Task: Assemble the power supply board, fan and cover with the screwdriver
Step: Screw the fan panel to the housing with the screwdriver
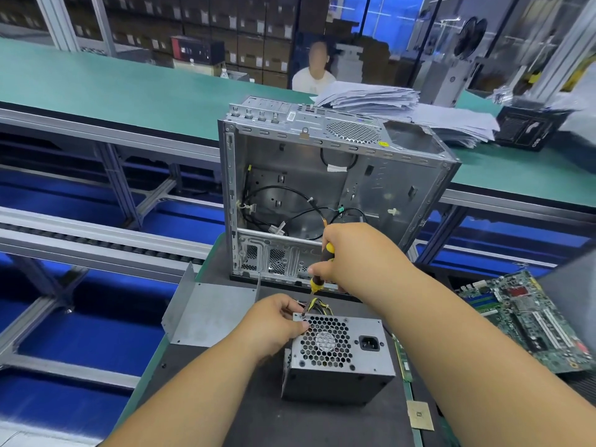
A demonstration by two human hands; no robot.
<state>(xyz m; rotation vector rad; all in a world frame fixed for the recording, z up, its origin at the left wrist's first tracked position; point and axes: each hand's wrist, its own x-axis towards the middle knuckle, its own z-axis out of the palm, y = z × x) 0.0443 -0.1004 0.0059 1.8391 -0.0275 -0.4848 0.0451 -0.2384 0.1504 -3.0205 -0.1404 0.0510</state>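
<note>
Holding the screwdriver (319, 272), your right hand (348, 253) wraps its fingers tight around the handle. Your left hand (274, 321) pinches the power supply (338, 359) corner.

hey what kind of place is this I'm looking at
Probably a computer assembly line or repair workshop: green-topped benches beside a roller conveyor, an open PC case, a loose motherboard, and stacked cartons behind.

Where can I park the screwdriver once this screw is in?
Bare mat in front of the power supply, between your arms. Crowded: cover plate to its left, case behind, motherboard on the right.
</note>
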